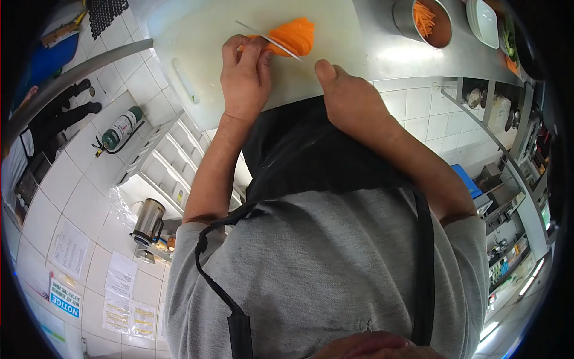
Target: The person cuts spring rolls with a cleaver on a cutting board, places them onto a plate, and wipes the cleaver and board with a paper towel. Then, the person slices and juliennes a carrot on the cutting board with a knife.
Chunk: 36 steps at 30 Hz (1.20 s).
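Thin orange carrot slices [295, 36] lie fanned in a stack on a white cutting board [206, 54]. My left hand [246, 81] presses on the stack's near-left end, with its fingers bent and held together. A kitchen knife [281, 47] lies slantwise across the carrot, its blade close beside my left fingertips. My right hand [353, 99] is closed around the knife's handle, which is mostly hidden by the fingers. A few small orange bits seem to be under my left fingers, but I cannot make them out well.
On the steel counter [382, 57] to the right stand a round metal container [412, 24] of carrot strips and stacked white dishes [482, 24]. A white drawer rack [164, 158] and a green cylinder [122, 127] are at the left. Another person's legs [66, 110] show far left.
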Available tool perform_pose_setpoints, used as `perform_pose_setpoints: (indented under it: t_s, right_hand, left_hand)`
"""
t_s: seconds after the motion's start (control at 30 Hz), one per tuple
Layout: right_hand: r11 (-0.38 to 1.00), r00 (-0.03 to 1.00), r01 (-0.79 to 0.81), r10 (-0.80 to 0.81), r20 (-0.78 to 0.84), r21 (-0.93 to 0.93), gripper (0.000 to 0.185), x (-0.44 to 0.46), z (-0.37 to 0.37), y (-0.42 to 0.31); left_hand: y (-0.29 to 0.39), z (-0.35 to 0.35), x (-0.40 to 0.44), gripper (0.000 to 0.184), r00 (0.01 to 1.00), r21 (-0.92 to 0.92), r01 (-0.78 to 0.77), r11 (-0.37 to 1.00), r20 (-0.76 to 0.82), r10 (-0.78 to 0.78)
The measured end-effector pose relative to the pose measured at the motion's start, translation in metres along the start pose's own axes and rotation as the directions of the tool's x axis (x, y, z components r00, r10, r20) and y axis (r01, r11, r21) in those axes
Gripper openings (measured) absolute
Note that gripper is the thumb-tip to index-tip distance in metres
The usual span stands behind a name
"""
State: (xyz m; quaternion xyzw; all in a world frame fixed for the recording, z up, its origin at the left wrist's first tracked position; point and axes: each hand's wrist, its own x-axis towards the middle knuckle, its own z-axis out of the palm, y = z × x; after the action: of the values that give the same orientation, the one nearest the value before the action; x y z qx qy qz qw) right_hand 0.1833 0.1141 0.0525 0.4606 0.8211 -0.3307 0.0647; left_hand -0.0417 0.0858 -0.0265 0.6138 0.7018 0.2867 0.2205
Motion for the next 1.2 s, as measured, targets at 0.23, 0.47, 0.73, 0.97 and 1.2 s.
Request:
perform_pose_setpoints:
  t_s: [0.23,0.47,0.73,0.97,1.2]
  right_hand:
    - [0.998,0.998,0.019,-0.015,-0.067,0.055,0.024,-0.006,-0.016,-0.011]
    - [0.974,0.997,0.072,-0.076,0.013,0.216,0.032,-0.015,-0.032,-0.020]
    - [0.968,0.993,0.090,-0.106,0.056,0.234,0.035,-0.011,-0.028,-0.011]
    - [0.986,0.997,0.078,-0.074,-0.029,0.146,0.040,0.001,0.011,0.003]
    - [0.986,0.997,0.067,-0.062,-0.036,0.155,0.041,0.000,0.007,0.004]
  left_hand:
    - [0.005,-0.002,0.001,0.017,1.000,0.001,-0.012,1.000,-0.013,0.012]
    - [-0.025,0.013,-0.001,0.015,0.979,0.017,-0.192,0.981,-0.073,0.192]
    - [-0.010,0.000,-0.004,0.031,0.998,-0.028,-0.055,0.998,0.032,0.056]
    - [0.003,-0.006,-0.002,0.018,0.991,-0.064,-0.133,0.989,-0.025,0.132]
    - [-0.002,-0.006,-0.004,0.019,0.996,-0.114,-0.091,0.989,0.010,0.092]
